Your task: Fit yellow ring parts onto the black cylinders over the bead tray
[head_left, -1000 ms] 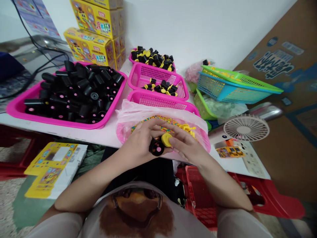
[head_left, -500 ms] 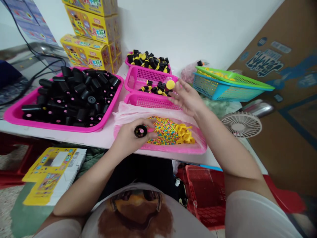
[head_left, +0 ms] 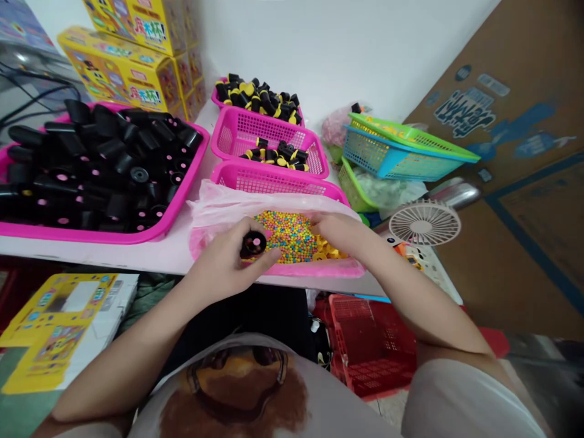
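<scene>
My left hand [head_left: 225, 261] is closed round a small black tube [head_left: 253, 244] with a pink inner end, held at the near edge of a pink basket [head_left: 278, 180] lined with pink plastic. Inside it lie tiny coloured candy beads [head_left: 286, 231] and a few yellow caps [head_left: 325, 249]. My right hand [head_left: 340, 233] rests palm down over those yellow caps, fingers curled into the pile; what they grip is hidden. Behind sits a second pink basket [head_left: 235, 131] with several capped black-and-yellow tubes [head_left: 278, 155].
A big pink tray [head_left: 180, 182] of black tubes fills the left. Another pink basket of capped tubes [head_left: 255, 97] stands at the back by yellow boxes [head_left: 132, 67]. Blue and green baskets [head_left: 392, 155] and a small white fan [head_left: 424, 222] sit right. A red basket [head_left: 371, 347] lies below.
My right hand had carried a capped tube up to the middle basket; it has let go and come back down onto the yellow caps. My left hand now holds a fresh black tube.
</scene>
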A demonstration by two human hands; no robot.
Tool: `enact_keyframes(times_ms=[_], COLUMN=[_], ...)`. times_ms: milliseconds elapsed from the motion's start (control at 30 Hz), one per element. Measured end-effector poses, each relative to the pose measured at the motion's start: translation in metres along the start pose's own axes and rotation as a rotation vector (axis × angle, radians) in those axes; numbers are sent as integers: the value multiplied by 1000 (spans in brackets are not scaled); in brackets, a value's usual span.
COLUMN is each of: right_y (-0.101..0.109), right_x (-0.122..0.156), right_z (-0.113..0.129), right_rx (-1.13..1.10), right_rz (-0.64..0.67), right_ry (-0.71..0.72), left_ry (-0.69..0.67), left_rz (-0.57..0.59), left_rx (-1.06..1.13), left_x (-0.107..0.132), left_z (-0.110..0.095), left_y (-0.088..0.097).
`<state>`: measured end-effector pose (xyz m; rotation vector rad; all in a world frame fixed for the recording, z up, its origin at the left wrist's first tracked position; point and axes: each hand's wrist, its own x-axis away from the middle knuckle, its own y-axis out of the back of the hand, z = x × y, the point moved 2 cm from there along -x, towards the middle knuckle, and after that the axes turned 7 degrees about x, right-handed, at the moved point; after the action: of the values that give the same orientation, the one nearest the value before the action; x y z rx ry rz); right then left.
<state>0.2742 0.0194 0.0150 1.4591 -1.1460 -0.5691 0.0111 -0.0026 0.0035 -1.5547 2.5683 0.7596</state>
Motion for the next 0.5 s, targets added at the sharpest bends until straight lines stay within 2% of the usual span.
enact_keyframes(times_ms=[67, 133, 200, 267, 333, 367, 433, 500], right_y=[-7, -5, 4, 15, 21, 20, 16, 11], right_x=[0, 7, 19, 32, 44, 46, 45, 39], right_z=[-5, -9, -5, 8, 30, 44, 76, 103], right_rx=[13, 11, -110, -439, -945, -1214, -1636, -1864], right_rz=[-3, -20, -162, -435, -666, -685, -605, -608], right_ry=[-18, -23, -10, -9, -38, -59, -85, -134], left_ry=[-9, -23, -47, -93, -141, -159, -167, -148], left_rz=[42, 72, 75, 49, 23, 18, 40, 87], left_rx=[-37, -57, -61, -44, -8, 12, 49, 73], left_x=[1, 2, 4, 6, 7, 7, 8, 8], left_z=[0, 0, 2, 3, 4, 3, 1, -1], left_y=[0, 0, -1, -3, -6, -7, -9, -11])
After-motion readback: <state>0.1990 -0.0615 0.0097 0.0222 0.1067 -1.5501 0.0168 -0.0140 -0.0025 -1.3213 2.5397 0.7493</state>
